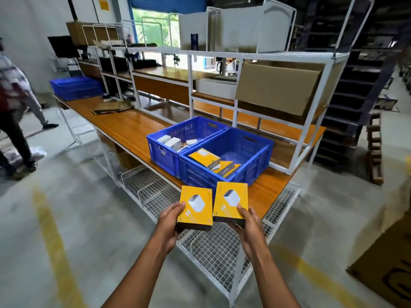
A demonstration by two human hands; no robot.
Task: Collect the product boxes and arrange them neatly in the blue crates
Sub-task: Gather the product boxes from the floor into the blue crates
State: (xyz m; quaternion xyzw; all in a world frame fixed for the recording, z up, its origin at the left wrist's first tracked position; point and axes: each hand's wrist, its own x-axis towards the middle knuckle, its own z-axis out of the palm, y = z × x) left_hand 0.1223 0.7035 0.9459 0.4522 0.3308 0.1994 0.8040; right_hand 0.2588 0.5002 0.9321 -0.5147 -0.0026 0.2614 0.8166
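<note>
Left hand is gripping one yellow charger box by its near end, thumb curled over the face; right hand is holding a second yellow charger box likewise. Both boxes are pointing their long axes ahead, toward the nearer blue crate on the counter, which is lying just beyond and slightly right, so the right hand is sitting nearer. Matching yellow boxes are lying in it; the left crate is holding white boxes. Printed text is too blurred to read.

A large cardboard carton sits on the white rack.
</note>
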